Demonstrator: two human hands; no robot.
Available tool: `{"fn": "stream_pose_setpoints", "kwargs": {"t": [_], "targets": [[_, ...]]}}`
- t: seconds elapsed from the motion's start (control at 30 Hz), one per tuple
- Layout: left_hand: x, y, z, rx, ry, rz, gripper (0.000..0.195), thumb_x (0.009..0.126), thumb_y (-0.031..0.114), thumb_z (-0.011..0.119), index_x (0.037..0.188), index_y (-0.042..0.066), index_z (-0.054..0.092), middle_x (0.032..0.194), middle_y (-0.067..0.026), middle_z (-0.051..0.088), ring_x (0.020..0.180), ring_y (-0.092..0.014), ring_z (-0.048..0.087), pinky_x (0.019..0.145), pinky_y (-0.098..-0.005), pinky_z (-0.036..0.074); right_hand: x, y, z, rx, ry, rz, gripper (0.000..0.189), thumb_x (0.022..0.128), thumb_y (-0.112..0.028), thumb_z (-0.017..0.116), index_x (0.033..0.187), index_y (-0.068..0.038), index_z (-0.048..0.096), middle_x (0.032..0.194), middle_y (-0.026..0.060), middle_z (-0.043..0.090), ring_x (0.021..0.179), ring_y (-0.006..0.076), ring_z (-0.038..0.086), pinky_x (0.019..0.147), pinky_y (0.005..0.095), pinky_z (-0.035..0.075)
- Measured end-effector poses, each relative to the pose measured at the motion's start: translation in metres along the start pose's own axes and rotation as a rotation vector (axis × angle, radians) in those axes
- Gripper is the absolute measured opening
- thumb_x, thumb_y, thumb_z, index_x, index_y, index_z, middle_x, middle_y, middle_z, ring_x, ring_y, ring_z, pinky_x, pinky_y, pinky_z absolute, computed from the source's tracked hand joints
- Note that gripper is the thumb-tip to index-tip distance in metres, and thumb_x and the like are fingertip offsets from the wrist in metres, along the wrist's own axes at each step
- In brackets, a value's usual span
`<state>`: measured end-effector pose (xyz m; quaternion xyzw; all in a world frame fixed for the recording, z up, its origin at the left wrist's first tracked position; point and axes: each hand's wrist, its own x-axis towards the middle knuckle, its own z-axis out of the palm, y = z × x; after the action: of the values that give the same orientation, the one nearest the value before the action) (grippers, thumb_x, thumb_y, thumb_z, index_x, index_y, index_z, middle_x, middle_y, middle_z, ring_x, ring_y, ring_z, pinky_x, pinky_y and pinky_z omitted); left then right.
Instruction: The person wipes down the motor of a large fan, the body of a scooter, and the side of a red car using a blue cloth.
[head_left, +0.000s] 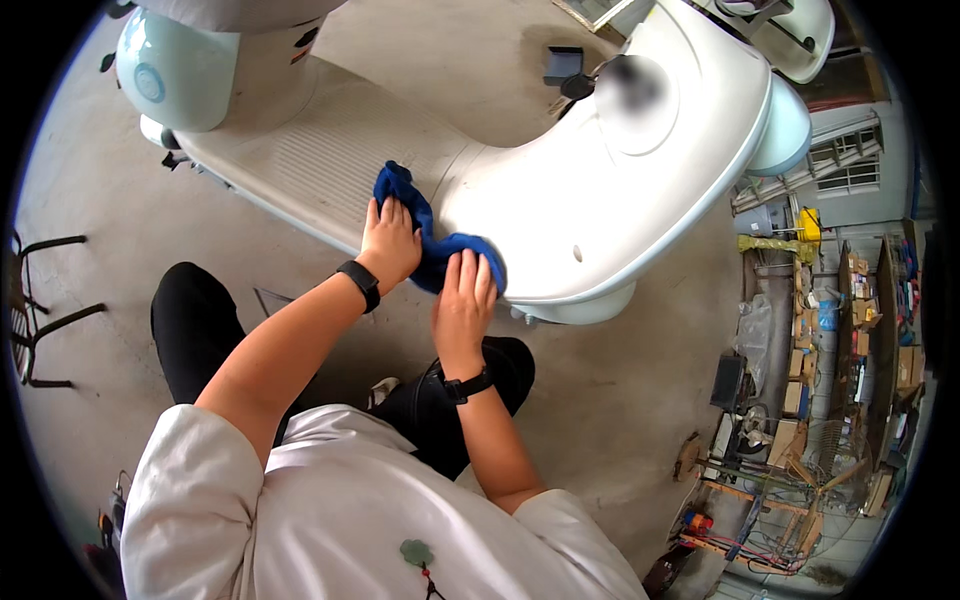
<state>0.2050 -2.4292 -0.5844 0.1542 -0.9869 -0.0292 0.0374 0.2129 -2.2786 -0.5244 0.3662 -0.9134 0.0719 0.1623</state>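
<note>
A bunched blue cloth (424, 217) lies on the white body panel (551, 202) of what looks like a motor scooter, where the panel meets its ribbed footboard (322, 161). On the cloth's far left part, my left hand (390, 240) presses with its fingers stretched forward. Nearer to me, my right hand (466, 307) rests its fingers on the cloth's other end, at the panel's lower edge. Both hands keep the cloth against the surface, and their fingertips partly sink into its folds. Pale blue trim (660, 251) runs along the body's side.
A rounded pale blue end (180, 71) of the vehicle is at upper left. A dustpan (562, 66) lies on the concrete floor (600, 375) beyond. Black metal chair legs (56, 319) stand at left. At right are shelves with boxes (799, 367), a ladder (817, 161) and a caged fan (817, 487).
</note>
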Motion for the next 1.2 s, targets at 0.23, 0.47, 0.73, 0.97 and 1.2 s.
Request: {"fn": "stream_pose_setpoints", "kwargs": {"t": [0.23, 0.47, 0.73, 0.97, 1.2], "targets": [[-0.011, -0.034, -0.022, -0.336, 0.087, -0.01, 0.043, 0.096, 0.038, 0.042, 0.113, 0.001, 0.055, 0.105, -0.0134, 0.062, 0.111, -0.027, 0.052, 0.102, -0.0399, 0.034, 0.061, 0.008, 0.006, -0.141, 0.021, 0.022, 0.053, 0.087, -0.028, 0.056, 0.133, -0.003, 0.046, 0.142, 0.0167, 0.04, 0.127, 0.0333, 0.04, 0.104, 0.0404, 0.033], [-0.007, -0.041, 0.001, -0.27, 0.2, 0.094, 0.043, 0.087, 0.019, 0.055, 0.125, 0.001, 0.049, 0.124, -0.0123, 0.054, 0.121, -0.026, 0.046, 0.106, -0.0363, 0.031, 0.16, 0.018, 0.079, -0.401, -0.753, 0.191, 0.057, 0.097, -0.04, 0.026, 0.141, -0.006, 0.039, 0.153, 0.0095, 0.026, 0.142, 0.0246, 0.019, 0.114, 0.0379, 0.008], [-0.026, -0.059, -0.001, -0.384, 0.165, 0.183, 0.047, 0.083, 0.01, 0.052, 0.129, 0.001, 0.048, 0.132, -0.0125, 0.05, 0.129, -0.026, 0.041, 0.11, -0.0376, 0.028, 0.118, 0.013, 0.118, -0.25, -0.425, 0.039, 0.053, 0.09, -0.03, 0.039, 0.129, 0.004, 0.05, 0.136, 0.0169, 0.049, 0.131, 0.0284, 0.038, 0.11, 0.0381, 0.022], [-0.05, -0.065, 0.004, -0.4, 0.161, 0.183, 0.047, 0.085, 0.013, 0.05, 0.131, 0.003, 0.047, 0.137, -0.0126, 0.046, 0.133, -0.025, 0.037, 0.113, -0.0385, 0.024, 0.02, -0.037, 0.069, -0.065, -0.421, 0.091, 0.059, 0.093, -0.035, 0.044, 0.138, 0.002, 0.036, 0.145, 0.0199, 0.034, 0.134, 0.0379, 0.03, 0.107, 0.0488, 0.026], [-0.016, -0.056, 0.006, -0.404, 0.181, 0.175, 0.047, 0.088, 0.017, 0.048, 0.132, 0.0, 0.047, 0.135, -0.0127, 0.049, 0.13, -0.025, 0.039, 0.111, -0.0383, 0.026, 0.112, -0.003, 0.104, -0.186, -0.496, 0.147, 0.06, 0.093, -0.036, 0.03, 0.136, 0.005, 0.04, 0.146, 0.0191, 0.035, 0.137, 0.0324, 0.027, 0.112, 0.0431, 0.019]]}}
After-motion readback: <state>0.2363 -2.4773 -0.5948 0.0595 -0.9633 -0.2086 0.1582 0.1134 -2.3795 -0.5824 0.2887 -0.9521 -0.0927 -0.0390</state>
